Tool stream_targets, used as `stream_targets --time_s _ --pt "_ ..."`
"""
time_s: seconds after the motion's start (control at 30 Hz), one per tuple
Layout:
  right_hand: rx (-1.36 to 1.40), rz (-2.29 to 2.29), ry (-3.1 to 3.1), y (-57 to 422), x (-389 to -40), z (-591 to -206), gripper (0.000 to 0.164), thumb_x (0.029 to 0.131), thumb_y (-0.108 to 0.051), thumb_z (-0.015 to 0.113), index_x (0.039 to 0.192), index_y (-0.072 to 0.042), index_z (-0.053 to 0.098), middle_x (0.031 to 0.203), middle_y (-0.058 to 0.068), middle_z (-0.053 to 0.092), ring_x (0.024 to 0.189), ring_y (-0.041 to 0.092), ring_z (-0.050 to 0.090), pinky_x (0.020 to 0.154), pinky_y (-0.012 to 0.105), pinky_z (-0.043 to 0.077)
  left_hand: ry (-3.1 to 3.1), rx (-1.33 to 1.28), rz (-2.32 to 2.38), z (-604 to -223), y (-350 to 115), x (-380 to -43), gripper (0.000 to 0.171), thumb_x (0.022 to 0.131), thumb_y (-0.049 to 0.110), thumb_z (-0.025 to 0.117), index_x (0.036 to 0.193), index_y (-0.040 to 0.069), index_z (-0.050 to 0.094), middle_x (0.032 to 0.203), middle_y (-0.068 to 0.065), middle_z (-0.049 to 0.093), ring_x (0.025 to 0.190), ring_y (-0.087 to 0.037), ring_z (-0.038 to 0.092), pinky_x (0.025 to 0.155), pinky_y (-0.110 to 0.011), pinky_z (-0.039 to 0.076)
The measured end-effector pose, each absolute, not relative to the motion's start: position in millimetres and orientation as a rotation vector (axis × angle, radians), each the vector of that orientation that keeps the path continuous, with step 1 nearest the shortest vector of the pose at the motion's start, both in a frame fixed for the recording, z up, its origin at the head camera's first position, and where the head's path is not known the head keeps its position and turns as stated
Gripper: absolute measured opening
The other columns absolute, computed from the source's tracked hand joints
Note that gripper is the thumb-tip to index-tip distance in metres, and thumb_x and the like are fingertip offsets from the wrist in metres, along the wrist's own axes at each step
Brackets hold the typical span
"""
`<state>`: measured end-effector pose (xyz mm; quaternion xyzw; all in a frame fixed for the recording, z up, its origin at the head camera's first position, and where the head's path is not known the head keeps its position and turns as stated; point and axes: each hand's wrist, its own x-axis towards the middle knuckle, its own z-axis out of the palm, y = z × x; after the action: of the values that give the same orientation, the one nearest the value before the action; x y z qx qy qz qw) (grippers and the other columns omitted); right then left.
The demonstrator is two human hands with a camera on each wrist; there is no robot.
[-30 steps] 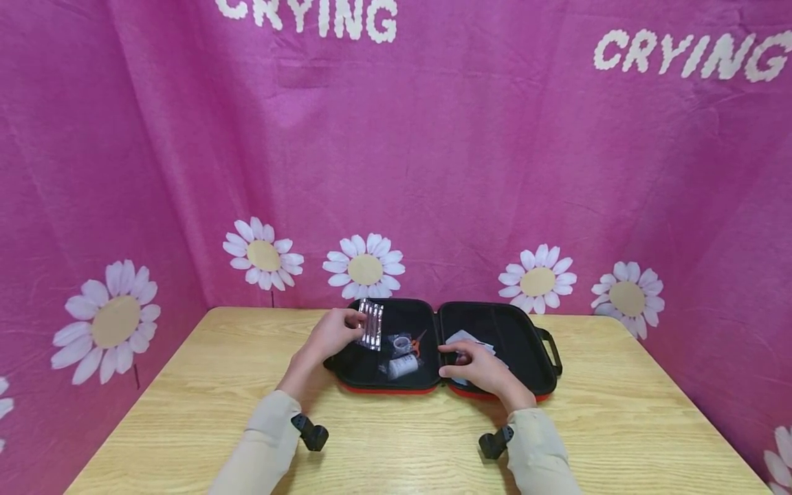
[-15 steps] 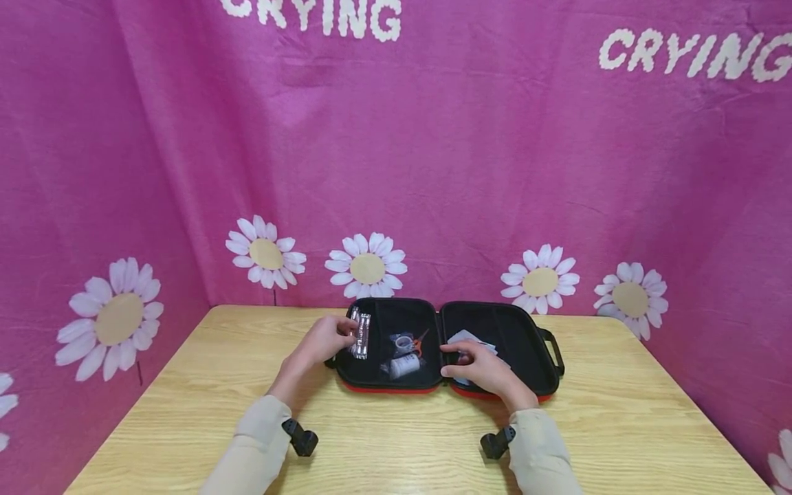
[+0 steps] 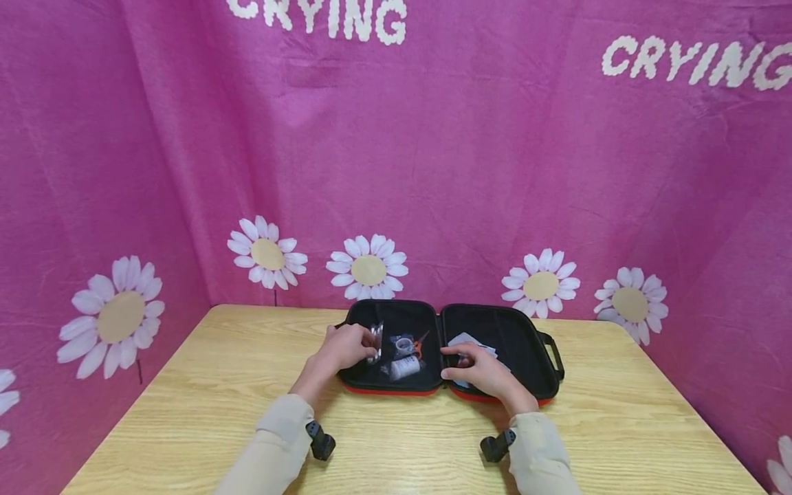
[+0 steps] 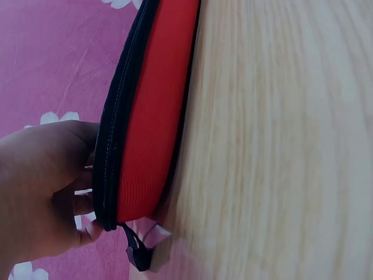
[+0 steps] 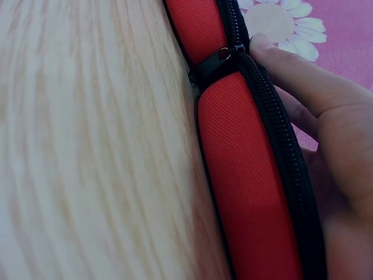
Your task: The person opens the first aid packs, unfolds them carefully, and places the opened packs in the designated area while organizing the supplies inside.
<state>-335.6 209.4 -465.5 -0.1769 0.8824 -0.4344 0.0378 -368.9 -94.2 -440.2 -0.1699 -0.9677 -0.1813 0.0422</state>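
An unfolded black-lined, red-shelled case [image 3: 389, 392] lies on the table. My left hand [image 3: 346, 346] reaches over its left half and pinches a clear pack of swabs [image 3: 378, 338], seen nearly edge-on and partly hidden by the fingers. In the left wrist view, that hand's [image 4: 44, 186] fingers pass behind the case rim. My right hand [image 3: 479, 371] rests at the front of the right half near the hinge, fingers loosely bent, partly covering flat white packets [image 3: 464, 338]. The right wrist view has a fingertip [image 5: 262, 44] of it at the zipper edge.
In the left half lie orange-handled scissors [image 3: 418, 347], a roll of tape [image 3: 404, 345] and a white wrapped roll [image 3: 405, 367]. A carry handle [image 3: 553, 355] sticks out on the right. A pink flowered curtain [image 3: 433, 172] hangs behind the wooden table [image 3: 396, 447].
My left hand first shifted left with the swab pack toward the left half's side, then came back rightward, the pack turning nearly edge-on. My right hand has stayed in place.
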Motion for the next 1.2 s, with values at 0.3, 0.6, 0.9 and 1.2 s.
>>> stream_targets --time_s 0.3,0.6,0.9,1.2 --pt "-0.535 -1.345 2.686 208 -336 -465 0.052 0.086 -0.027 0.077 0.133 -0.012 0.063 0.111 0.011 0.057 0.083 0.019 0.046 0.07 0.03 0.039 -2.988 -0.611 -0.34 -434 -86 -361 0.013 0.09 0.031 0.072 0.099 0.025 0.079 0.102 0.001 0.07 0.097 -0.027 0.057 0.091 -0.055 0.035" --pt "-0.534 -1.326 2.718 209 -336 -465 0.051 0.085 -0.028 0.077 0.132 -0.012 0.064 0.122 0.01 0.059 0.089 0.018 0.048 0.075 0.03 0.042 -3.083 -0.702 -0.12 -436 -85 -358 0.042 0.095 0.049 0.06 0.132 0.03 0.065 0.133 -0.002 0.058 0.119 -0.028 0.048 0.101 -0.055 0.033" --pt "-0.527 -1.339 2.706 208 -337 -469 0.051 0.084 -0.028 0.078 0.131 -0.013 0.065 0.115 0.008 0.06 0.087 0.017 0.049 0.073 0.029 0.042 -3.143 -0.729 -0.195 -445 -81 -359 0.059 0.098 0.046 0.056 0.147 0.017 0.048 0.152 -0.005 0.043 0.137 -0.032 0.038 0.108 -0.049 0.034" --pt "-0.523 -1.336 2.698 210 -339 -467 0.051 0.085 -0.029 0.078 0.132 -0.013 0.064 0.119 0.008 0.059 0.087 0.019 0.047 0.073 0.031 0.041 -3.094 -0.542 -0.305 -449 -77 -366 0.063 0.094 0.042 0.063 0.14 0.0 0.053 0.149 -0.017 0.048 0.137 -0.036 0.042 0.112 -0.049 0.037"
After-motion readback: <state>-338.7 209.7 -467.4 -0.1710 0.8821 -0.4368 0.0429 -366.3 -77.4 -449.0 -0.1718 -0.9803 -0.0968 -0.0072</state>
